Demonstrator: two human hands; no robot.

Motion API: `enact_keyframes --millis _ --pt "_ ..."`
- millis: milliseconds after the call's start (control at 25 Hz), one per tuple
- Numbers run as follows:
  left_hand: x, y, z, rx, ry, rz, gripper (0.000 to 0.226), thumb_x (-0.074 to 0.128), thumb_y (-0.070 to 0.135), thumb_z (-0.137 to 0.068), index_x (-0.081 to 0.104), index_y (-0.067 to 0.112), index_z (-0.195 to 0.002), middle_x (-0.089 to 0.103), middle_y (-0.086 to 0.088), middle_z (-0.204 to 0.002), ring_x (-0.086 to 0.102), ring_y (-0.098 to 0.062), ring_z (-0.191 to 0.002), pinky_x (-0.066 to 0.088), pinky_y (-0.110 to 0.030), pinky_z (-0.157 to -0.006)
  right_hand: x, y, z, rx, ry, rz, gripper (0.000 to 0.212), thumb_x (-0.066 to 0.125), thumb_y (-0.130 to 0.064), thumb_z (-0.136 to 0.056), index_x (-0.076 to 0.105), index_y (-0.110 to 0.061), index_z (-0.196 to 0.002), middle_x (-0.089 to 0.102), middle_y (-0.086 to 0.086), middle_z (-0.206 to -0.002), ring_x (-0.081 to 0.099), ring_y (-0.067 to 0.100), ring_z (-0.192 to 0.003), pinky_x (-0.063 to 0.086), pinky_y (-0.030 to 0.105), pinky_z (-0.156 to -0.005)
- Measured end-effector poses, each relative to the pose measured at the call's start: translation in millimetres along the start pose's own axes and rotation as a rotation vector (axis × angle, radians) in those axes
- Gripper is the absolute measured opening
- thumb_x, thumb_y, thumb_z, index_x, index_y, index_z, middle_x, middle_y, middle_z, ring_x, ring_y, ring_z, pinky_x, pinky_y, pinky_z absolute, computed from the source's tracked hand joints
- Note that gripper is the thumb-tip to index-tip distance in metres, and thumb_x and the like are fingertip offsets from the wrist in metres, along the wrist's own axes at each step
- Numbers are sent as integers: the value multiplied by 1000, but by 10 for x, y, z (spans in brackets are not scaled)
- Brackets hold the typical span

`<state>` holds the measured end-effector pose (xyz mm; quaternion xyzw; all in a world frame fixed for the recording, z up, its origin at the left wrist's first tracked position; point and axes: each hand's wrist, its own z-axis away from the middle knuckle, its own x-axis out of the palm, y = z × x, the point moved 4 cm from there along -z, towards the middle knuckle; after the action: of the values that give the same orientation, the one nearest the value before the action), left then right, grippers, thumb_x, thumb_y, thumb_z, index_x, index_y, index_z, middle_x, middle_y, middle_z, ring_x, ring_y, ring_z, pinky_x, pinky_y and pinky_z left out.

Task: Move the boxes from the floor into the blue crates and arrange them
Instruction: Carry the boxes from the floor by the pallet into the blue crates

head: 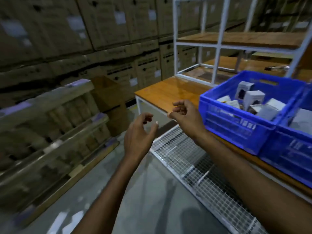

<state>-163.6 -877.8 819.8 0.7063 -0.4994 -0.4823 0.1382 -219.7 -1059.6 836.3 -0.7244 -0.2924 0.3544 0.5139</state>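
Observation:
A blue crate (236,127) stands on the wooden table at the right, holding several small white and grey boxes (254,97). A second blue crate (290,149) sits beside it at the right edge, partly cut off. My left hand (138,137) hovers in mid-air left of the table, fingers loosely curled, holding nothing. My right hand (184,114) hangs over the table's front edge just left of the first crate, fingers loosely curled and empty. No boxes on the floor are in view.
The wooden table (162,93) carries a white metal shelf frame (217,48). A white wire-mesh rack (199,168) runs below the table's front. Stacked cardboard cartons (84,31) fill the back wall. A wooden pallet load (50,129) stands at the left. Grey floor lies between.

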Motion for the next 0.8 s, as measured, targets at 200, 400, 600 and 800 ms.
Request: enact_keyframes --millis 200,400,600,800 --pt "-1213 -1093 321 -114 61 -177 32 63 53 -89 63 37 -116 67 16 -111 64 -3 -100 58 -36 -80 1449 -221 385 -185 -219 199 38 77 -36 -82 57 -31 -114 62 -10 -106 60 9 -101 53 35 -88" --pt "-2279 -1987 658 -289 173 -205 29 68 45 -88 68 31 -114 70 12 -108 66 -5 -98 55 -28 -80 2811 -393 691 -252 -477 226 39 77 -38 -84 59 -32 -119 62 -14 -111 59 0 -101 50 23 -85" --pt "-3037 -2803 978 -472 311 -214 33 76 52 -83 70 30 -107 71 13 -102 67 -6 -92 57 -31 -79 4060 -423 815 -315 -711 184 38 77 -35 -85 60 -31 -118 62 -13 -113 59 0 -104 54 26 -90" --pt "-3535 -3621 1191 -639 413 -283 29 74 52 -83 68 32 -104 70 15 -103 66 -4 -95 51 -27 -74 5281 -260 830 -350 -866 179 45 76 -40 -81 60 -29 -121 62 -11 -114 60 5 -106 55 35 -94"
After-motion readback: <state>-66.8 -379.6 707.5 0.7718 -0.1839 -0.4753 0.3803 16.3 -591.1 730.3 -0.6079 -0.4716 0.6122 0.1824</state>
